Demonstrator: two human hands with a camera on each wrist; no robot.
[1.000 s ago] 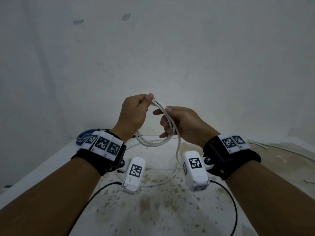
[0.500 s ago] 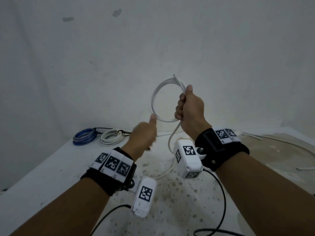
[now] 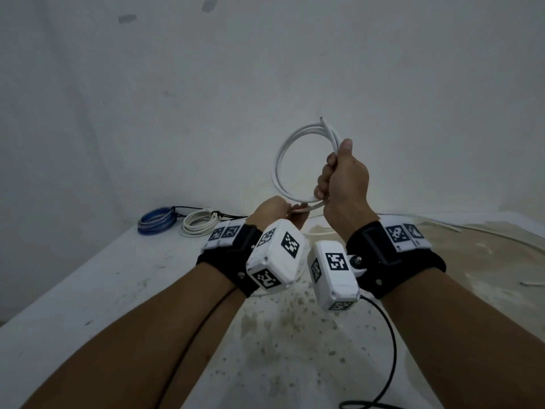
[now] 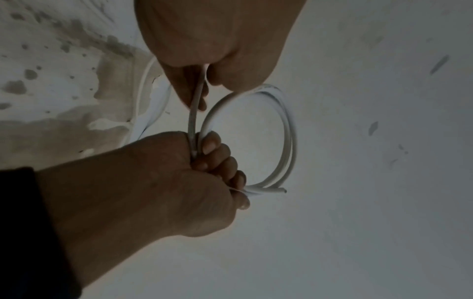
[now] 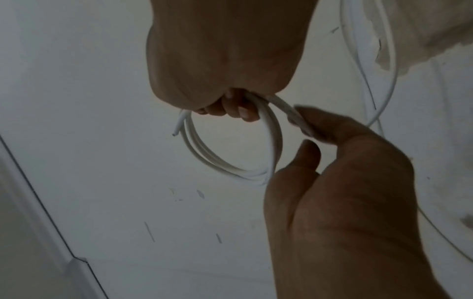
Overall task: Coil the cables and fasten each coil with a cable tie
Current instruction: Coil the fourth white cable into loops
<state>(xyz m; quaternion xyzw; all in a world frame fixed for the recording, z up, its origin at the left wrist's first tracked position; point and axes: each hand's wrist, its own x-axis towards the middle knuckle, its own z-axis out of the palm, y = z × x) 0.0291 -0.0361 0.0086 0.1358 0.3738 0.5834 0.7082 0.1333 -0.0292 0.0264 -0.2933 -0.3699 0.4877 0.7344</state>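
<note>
My right hand (image 3: 330,178) grips a small coil of white cable (image 3: 279,160) in its fist, held upright above the table with the cut end (image 3: 323,121) sticking up past the thumb. Just below and left of that fist, my left hand (image 3: 290,212) pinches the trailing length of cable (image 3: 309,207). In the left wrist view the left hand (image 4: 204,85) holds this strand (image 4: 194,109), which runs straight into the right fist (image 4: 204,161) beside the loops (image 4: 289,131). The right wrist view shows the right fingers (image 5: 238,109) round the coil (image 5: 275,141) and the left hand's fingertips (image 5: 304,121) on the strand.
A blue coil (image 3: 155,222) and a tied white coil (image 3: 198,224) lie at the table's back left by the wall. Loose white cable (image 3: 486,240) trails across the stained tabletop (image 3: 295,349) at the right. A black camera lead (image 3: 389,349) hangs under my right forearm.
The coil passed from my left hand to my right, which lifted it. My left hand dropped, then came up and took the trailing strand just below the right fist.
</note>
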